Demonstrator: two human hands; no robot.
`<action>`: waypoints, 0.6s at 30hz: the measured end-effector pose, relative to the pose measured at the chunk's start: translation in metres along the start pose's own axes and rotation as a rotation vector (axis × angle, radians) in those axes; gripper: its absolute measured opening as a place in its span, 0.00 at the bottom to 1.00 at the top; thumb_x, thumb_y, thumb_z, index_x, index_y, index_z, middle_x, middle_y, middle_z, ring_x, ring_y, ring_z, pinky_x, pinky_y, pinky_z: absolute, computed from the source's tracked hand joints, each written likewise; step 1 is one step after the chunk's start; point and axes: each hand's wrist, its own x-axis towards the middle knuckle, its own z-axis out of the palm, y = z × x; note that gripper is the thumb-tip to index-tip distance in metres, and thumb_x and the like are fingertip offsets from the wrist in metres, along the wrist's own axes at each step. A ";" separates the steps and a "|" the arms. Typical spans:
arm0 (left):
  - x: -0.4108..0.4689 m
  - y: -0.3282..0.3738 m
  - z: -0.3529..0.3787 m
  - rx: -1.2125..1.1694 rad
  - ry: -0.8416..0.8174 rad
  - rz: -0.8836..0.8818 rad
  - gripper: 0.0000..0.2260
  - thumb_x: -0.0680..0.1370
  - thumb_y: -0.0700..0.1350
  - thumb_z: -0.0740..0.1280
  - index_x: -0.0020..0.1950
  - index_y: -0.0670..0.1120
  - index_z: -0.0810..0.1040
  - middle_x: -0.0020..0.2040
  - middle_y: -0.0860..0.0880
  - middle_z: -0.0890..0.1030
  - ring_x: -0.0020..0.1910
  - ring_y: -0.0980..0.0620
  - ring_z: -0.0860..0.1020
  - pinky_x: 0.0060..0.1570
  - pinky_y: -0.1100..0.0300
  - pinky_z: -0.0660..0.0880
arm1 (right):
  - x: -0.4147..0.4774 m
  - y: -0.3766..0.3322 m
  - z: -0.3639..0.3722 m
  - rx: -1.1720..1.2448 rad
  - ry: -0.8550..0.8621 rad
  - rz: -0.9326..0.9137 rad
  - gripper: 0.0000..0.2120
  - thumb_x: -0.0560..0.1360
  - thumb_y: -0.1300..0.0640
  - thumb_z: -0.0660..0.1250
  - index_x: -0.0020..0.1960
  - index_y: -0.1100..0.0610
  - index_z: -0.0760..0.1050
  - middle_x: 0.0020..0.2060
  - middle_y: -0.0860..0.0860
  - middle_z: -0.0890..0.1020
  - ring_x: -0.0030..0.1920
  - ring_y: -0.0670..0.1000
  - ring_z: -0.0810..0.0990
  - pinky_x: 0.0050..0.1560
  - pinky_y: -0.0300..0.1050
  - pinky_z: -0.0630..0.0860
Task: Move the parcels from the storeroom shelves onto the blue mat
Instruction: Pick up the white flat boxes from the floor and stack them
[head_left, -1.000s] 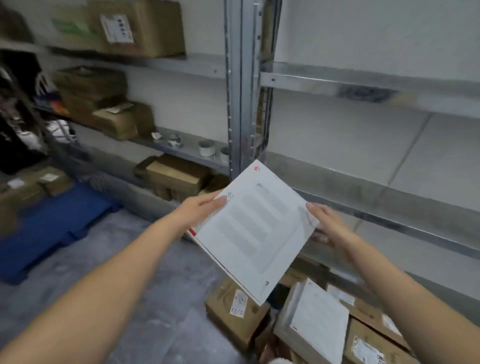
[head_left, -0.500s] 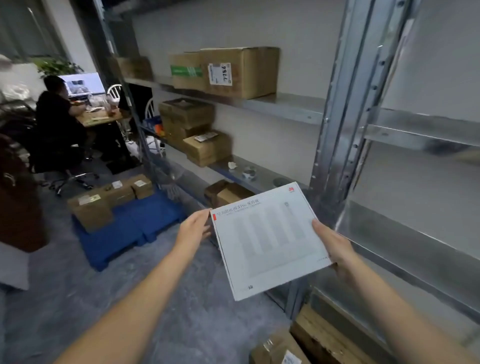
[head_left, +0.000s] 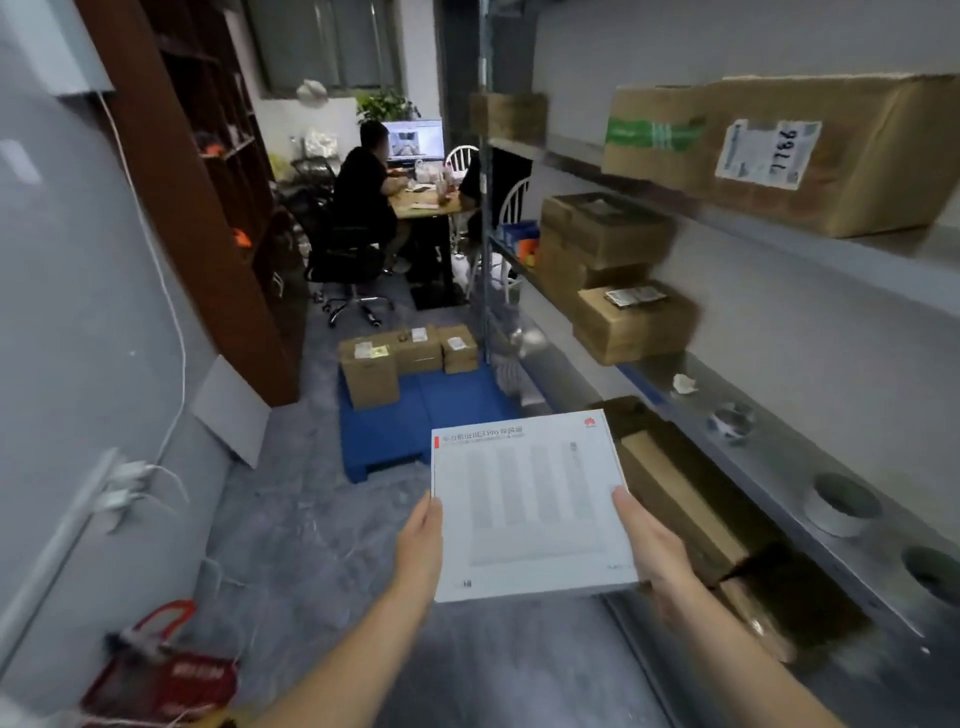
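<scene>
Plainly, both hands grasp one flat white parcel (head_left: 524, 509): the left hand (head_left: 421, 535) curls round its left edge and the right hand (head_left: 649, 545) round its right edge, thumbs on the printed top face. The parcel is carried level in the air above the grey floor (head_left: 291, 519), with red marks at its upper corners and columns of print too blurred to read. Ahead of it, on the floor, lies the blue mat (head_left: 415, 421), and three cardboard parcels stand along the mat's far edge – a taller one (head_left: 370, 371) on the left, then two smaller ones (head_left: 418, 349) (head_left: 458, 347) just beside it, each with a white label on top. To the right runs the metal shelving (head_left: 779, 467). Its top shelf bears a large carton (head_left: 779, 150) with green tape and a white label; the middle shelf bears stacked brown boxes (head_left: 602, 234) and a lower box (head_left: 631, 322) near them, plus a roll of tape (head_left: 841, 504) closer in. Under that shelf sits an open cardboard box (head_left: 675, 483). At the lower left a red bag (head_left: 171, 680) rests on the floor by the wall, and a white panel (head_left: 231, 410) leans against the wall near a brown bookcase (head_left: 208, 182). Far beyond the mat a seated person (head_left: 363, 192) faces a lit monitor (head_left: 415, 139) at a wooden surface (head_left: 426, 203).
</scene>
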 end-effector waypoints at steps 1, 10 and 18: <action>0.020 0.004 -0.009 -0.010 0.001 -0.006 0.12 0.80 0.54 0.59 0.55 0.58 0.81 0.47 0.54 0.85 0.47 0.51 0.83 0.46 0.56 0.80 | 0.013 -0.007 0.021 -0.048 -0.017 -0.009 0.17 0.65 0.31 0.68 0.43 0.43 0.79 0.29 0.42 0.84 0.28 0.43 0.83 0.23 0.36 0.73; 0.223 0.086 -0.070 -0.094 -0.046 0.039 0.14 0.82 0.55 0.56 0.66 0.64 0.74 0.56 0.54 0.83 0.53 0.49 0.82 0.52 0.46 0.80 | 0.154 -0.078 0.194 -0.215 -0.146 -0.044 0.14 0.73 0.33 0.61 0.47 0.41 0.77 0.41 0.47 0.86 0.39 0.50 0.86 0.35 0.44 0.77; 0.375 0.126 -0.050 -0.032 0.017 -0.029 0.13 0.80 0.56 0.59 0.63 0.66 0.76 0.56 0.55 0.82 0.51 0.50 0.83 0.52 0.49 0.81 | 0.305 -0.105 0.261 -0.251 -0.215 -0.009 0.18 0.75 0.32 0.56 0.58 0.38 0.73 0.50 0.47 0.84 0.48 0.51 0.85 0.48 0.49 0.80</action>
